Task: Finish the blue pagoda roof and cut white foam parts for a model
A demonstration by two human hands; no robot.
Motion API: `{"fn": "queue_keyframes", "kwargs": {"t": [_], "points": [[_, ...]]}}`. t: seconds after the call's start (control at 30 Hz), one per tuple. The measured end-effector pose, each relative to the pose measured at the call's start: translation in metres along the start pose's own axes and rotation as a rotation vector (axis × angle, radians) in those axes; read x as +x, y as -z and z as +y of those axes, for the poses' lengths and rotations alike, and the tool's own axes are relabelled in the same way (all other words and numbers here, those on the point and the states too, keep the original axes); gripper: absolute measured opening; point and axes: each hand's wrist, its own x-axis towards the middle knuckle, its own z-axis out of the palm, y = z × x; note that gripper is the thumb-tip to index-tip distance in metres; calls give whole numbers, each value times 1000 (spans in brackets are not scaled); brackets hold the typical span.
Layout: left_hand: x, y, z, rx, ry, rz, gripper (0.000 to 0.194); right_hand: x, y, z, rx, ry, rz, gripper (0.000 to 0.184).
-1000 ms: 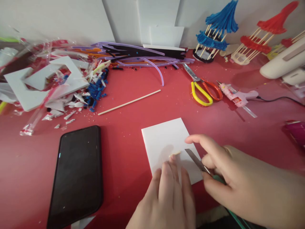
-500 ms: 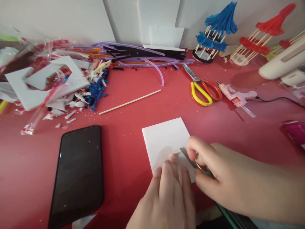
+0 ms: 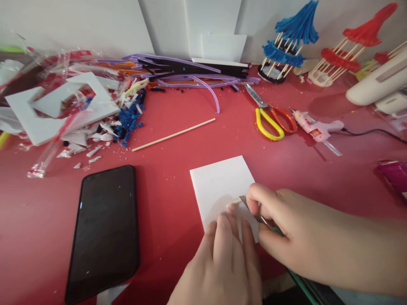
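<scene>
A square white foam board (image 3: 219, 180) lies at the front of the red table. My left hand (image 3: 222, 262) rests on its lower part, fingers stretched out flat, with one fingertip at a short piece of wooden stick (image 3: 234, 202). My right hand (image 3: 282, 224), closed, grips a green-handled craft knife (image 3: 249, 205). The knife's blade touches the right end of the stick piece. Most of the knife handle is hidden under my right hand.
Beyond the board lie a longer wooden stick (image 3: 173, 134), scissors (image 3: 267, 114) and a pink glue gun (image 3: 318, 126). A phone (image 3: 103, 228) is at left, below a heap of scraps (image 3: 73, 110). Blue (image 3: 281, 48) and red (image 3: 346, 51) stick models stand behind.
My right hand and the knife have shifted very slightly to the left. My left hand stays in place on the board.
</scene>
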Motion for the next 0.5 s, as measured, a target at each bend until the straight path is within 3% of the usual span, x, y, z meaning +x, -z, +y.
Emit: {"fn": "queue_keyframes", "kwargs": {"t": [0.37, 0.5], "points": [[-1, -5, 2, 0, 5, 39, 42, -1, -3, 4, 27, 217, 142, 25], [-1, -7, 2, 9, 13, 78, 42, -3, 1, 2, 58, 157, 88, 23]]}}
